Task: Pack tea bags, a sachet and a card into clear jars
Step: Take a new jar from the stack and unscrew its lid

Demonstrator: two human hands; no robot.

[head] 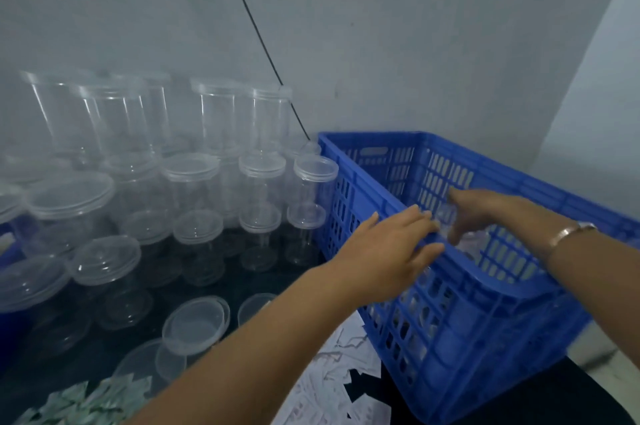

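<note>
WORKSHOP BENCH: A clear jar (444, 215) is gripped inside a blue crate (450, 338) by the right hand (485, 213). The fingers are curled round it, though the grasp is blurred. The crate's near rim is steadied by the left hand (391, 251), with fingers laid almost straight over the edge and nothing held. Lidded jars (194, 182) are stacked against the wall to the left. Loose lids (195, 324), green sachets (86, 400) and printed cards (332, 372) are spread on the dark table (270, 282) in front. Tea bags cannot be told apart from the sachets. The crate appears to be set near the table's right edge, with some cards caught beneath it. If the rim were pressed harder, the crate could be tipped or shoved off and its contents spilled. The smooth jar could be dropped if held too lightly, and the cards could be creased if the crate is dragged.
</note>
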